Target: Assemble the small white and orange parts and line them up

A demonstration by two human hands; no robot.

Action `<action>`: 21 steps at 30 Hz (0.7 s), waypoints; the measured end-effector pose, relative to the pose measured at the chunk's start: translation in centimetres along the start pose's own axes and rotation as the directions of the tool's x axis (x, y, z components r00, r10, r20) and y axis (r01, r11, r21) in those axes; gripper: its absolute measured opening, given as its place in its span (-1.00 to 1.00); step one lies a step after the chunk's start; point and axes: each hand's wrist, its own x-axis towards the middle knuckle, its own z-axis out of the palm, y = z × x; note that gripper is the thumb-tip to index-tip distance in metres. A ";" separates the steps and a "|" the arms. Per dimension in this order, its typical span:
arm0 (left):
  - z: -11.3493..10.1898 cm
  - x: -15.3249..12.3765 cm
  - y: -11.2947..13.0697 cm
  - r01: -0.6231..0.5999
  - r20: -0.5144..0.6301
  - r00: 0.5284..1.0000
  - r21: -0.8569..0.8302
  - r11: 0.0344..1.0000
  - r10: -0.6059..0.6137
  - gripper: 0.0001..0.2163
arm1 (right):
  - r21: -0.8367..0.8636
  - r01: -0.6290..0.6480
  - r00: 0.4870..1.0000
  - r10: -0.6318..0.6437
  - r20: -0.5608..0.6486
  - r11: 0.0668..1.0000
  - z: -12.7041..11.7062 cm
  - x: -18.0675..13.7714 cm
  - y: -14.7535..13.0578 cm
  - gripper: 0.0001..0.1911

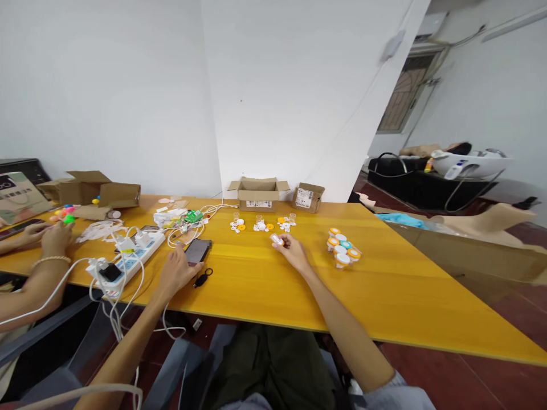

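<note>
My right hand is raised over the middle of the table, fingers closed around a small clear container with white in it or on it; the detail is too small to read. To the left, my left hand rests beside a dark phone, with fingers apart and the thumb at the phone's near edge. A black key fob with a ring lies just right of that thumb. Beyond my right hand are small groups of white pieces, yellow pieces and clear cups.
Several lidded jars with orange, white and teal tops stand together at right. Two cardboard boxes are by the wall. A power strip with trailing cables lies left. Another person's hands handle colourful balls at far left.
</note>
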 end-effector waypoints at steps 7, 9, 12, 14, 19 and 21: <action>-0.1 0.0 0.0 -0.003 0.008 1.000 -0.026 1.000 0.003 -0.42 | -0.003 0.009 1.000 -0.009 0.003 1.000 -0.1 0.0 0.2 -0.64; -0.2 0.0 0.0 0.004 0.009 1.000 -0.034 0.999 -0.003 -0.42 | -0.005 0.018 1.000 -0.018 -0.003 1.000 -0.1 0.1 0.3 -0.64; -0.2 0.0 0.1 0.016 0.006 1.000 -0.044 0.999 -0.016 -0.42 | -0.007 0.030 1.000 -0.030 -0.008 1.000 0.0 0.1 0.4 -0.64; -0.3 0.0 0.1 0.023 0.000 1.000 -0.057 0.998 -0.023 -0.41 | -0.004 0.028 1.000 -0.028 -0.005 1.000 0.0 0.0 0.4 -0.63; -0.4 -0.2 0.1 0.039 -0.011 0.999 -0.093 0.995 -0.040 -0.40 | 0.009 0.014 1.000 -0.014 0.004 1.000 0.1 -0.1 0.2 -0.64; -0.4 -0.2 0.2 0.039 -0.004 0.999 -0.095 0.995 -0.039 -0.40 | 0.020 0.008 1.000 -0.008 -0.001 1.000 0.2 -0.1 0.2 -0.64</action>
